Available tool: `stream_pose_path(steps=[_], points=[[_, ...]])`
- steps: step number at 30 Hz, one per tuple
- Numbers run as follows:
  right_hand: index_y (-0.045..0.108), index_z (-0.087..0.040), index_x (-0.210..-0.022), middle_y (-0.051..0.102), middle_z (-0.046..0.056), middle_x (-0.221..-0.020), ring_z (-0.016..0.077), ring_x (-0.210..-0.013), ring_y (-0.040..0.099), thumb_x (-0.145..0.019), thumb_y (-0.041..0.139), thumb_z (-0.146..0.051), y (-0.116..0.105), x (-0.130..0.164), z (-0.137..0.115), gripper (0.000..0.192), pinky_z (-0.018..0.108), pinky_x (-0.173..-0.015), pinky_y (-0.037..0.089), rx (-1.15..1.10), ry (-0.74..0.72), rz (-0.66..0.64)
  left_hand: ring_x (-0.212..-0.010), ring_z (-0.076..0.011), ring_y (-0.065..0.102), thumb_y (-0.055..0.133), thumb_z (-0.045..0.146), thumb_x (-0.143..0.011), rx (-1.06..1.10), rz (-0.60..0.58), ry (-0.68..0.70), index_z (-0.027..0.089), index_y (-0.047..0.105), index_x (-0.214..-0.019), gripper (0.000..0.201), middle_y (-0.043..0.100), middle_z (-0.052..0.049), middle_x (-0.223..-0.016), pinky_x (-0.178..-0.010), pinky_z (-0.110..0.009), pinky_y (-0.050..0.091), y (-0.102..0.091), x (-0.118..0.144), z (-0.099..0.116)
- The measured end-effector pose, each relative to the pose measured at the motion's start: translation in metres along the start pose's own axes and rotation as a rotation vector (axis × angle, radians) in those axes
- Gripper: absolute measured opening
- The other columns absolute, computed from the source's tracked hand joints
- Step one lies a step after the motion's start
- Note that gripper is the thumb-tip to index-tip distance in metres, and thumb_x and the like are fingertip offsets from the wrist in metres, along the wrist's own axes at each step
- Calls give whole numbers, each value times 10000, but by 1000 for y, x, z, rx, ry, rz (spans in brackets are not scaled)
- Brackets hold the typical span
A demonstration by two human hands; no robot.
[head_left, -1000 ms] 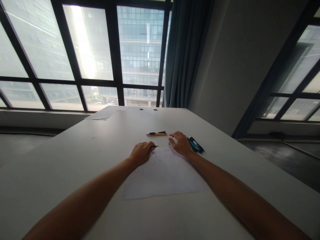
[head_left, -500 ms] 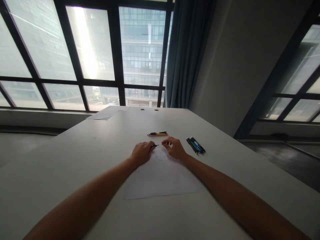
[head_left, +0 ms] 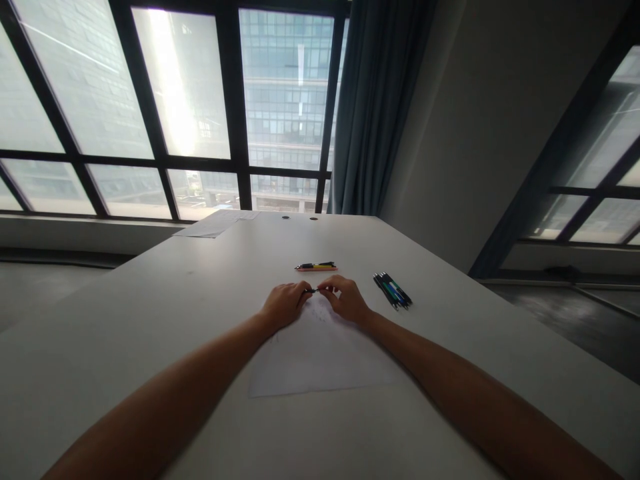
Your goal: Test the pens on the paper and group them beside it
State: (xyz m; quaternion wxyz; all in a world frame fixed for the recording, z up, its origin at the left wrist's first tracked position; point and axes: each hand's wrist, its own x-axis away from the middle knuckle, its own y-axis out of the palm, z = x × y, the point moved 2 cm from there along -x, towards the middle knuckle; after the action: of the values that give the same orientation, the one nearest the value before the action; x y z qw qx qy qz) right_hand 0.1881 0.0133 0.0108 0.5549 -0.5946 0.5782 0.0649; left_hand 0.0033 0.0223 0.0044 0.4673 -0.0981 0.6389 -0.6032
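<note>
Over the far end of a white sheet of paper [head_left: 320, 363], my two hands meet at a dark pen [head_left: 311, 290]. My left hand [head_left: 284, 304] is closed round the pen's body, most of which its fingers hide. From the right, my right hand [head_left: 349, 300] pinches a small piece at the pen's thin, pointed end. That piece is too small to make out clearly. Small scribbled marks show on the paper just below the hands.
Beyond my hands lie a few pens [head_left: 316, 267], one yellow and one pinkish. Several dark pens [head_left: 393, 291] with green and blue parts lie right of my right hand. Papers [head_left: 213, 225] rest at the white table's [head_left: 150, 313] far left, near the windows.
My right hand has moved slightly left, bringing its small piece up to the pen's thin end and closing the gap between them. My left hand has stayed almost still.
</note>
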Motion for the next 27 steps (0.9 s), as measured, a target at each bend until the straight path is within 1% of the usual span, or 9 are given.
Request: stream_pose_path(steps=[4, 7, 11, 13, 15, 16, 19, 23, 27], points=[[687, -196, -872, 679, 49, -832, 160, -719, 602, -861, 590, -190, 1, 0, -2, 98, 297, -663, 487, 2, -31, -19, -848, -185, 668, 404, 351, -978, 18, -6, 16, 216, 562, -1061, 224, 711, -45, -944, -781, -300, 492, 0, 0, 1], [675, -189, -879, 674, 59, -844, 174, -781, 601, -900, 561, -216, 1, 1, -4, 119, 307, -717, 481, 73, -49, -62, -861, -186, 667, 404, 354, -981, 35, -3, 33, 217, 565, -1056, 224, 713, -38, -953, -787, -301, 491, 0, 0, 0], [644, -176, -832, 655, 66, -812, 183, -789, 585, -965, 463, -287, 2, 2, -4, 251, 313, -737, 456, 215, -35, -146, -879, -188, 667, 411, 365, -982, 24, 0, 62, 216, 574, -1047, 230, 714, -37, -965, -800, -304, 489, 0, 0, 0], [635, -176, -912, 656, 64, -847, 182, -795, 583, -965, 457, -303, 1, 3, -4, 225, 314, -748, 454, 200, -38, -165, -882, -190, 668, 412, 369, -983, 14, 3, 74, 215, 574, -1052, 234, 714, -39, -968, -804, -309, 488, 1, 0, 0], [613, -172, -1002, 655, 64, -888, 181, -796, 581, -938, 500, -304, 0, 3, -4, 184, 315, -758, 455, 163, -48, -167, -881, -192, 669, 414, 364, -984, 9, 6, 78, 213, 574, -1056, 231, 715, -40, -970, -805, -314, 489, 1, 0, 0], [608, -171, -1005, 654, 65, -889, 182, -793, 579, -929, 511, -300, -1, 3, -4, 178, 317, -757, 453, 159, -54, -169, -882, -193, 670, 415, 362, -984, 9, 6, 79, 212, 574, -1055, 230, 715, -40, -970, -806, -316, 489, 1, 0, 0], [617, -173, -891, 652, 66, -821, 190, -773, 570, -955, 449, -286, -1, 4, -4, 212, 328, -748, 435, 206, -69, -204, -891, -191, 669, 418, 365, -984, 15, 2, 90, 214, 578, -1045, 228, 715, -40, -963, -816, -317, 487, 0, 0, 1], [608, -168, -969, 664, 68, -875, 193, -784, 572, -923, 523, -329, -2, 4, -3, 188, 339, -770, 420, 227, -77, -212, -892, -195, 670, 432, 342, -981, 17, 3, 99, 205, 580, -1050, 213, 715, -44, -966, -817, -322, 487, -2, 0, 2], [613, -167, -933, 663, 70, -858, 196, -791, 572, -945, 472, -320, -3, 4, -4, 208, 345, -774, 408, 239, -96, -202, -891, -202, 671, 431, 344, -981, 12, 6, 105, 199, 585, -1048, 223, 716, -49, -966, -817, -332, 490, -1, -1, 3]])
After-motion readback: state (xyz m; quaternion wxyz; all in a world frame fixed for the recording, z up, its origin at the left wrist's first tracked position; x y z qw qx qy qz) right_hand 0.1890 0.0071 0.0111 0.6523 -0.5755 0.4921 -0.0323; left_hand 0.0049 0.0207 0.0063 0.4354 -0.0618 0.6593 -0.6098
